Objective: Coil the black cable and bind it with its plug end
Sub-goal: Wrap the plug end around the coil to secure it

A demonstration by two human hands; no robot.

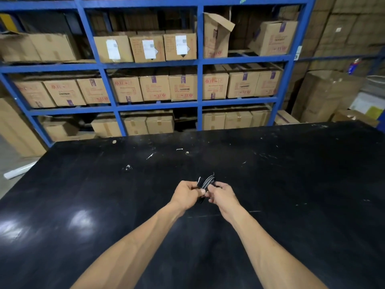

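A small bundle of black cable (206,182) is held between both hands above the middle of the black table (291,184). Its glossy loops stick up past my fingers. My left hand (187,193) pinches the bundle's left side with thumb and fingers closed on it. My right hand (223,195) grips the right side, fingers curled around the cable. The plug end is hidden among the loops and fingers, and I cannot tell it apart from the rest.
The black table carries small white scraps and scuffs (128,167) toward its far side. Behind it stands a blue shelf rack (200,63) full of cardboard boxes. More boxes (325,94) are stacked at the right. A white roll (18,170) lies on the floor at left.
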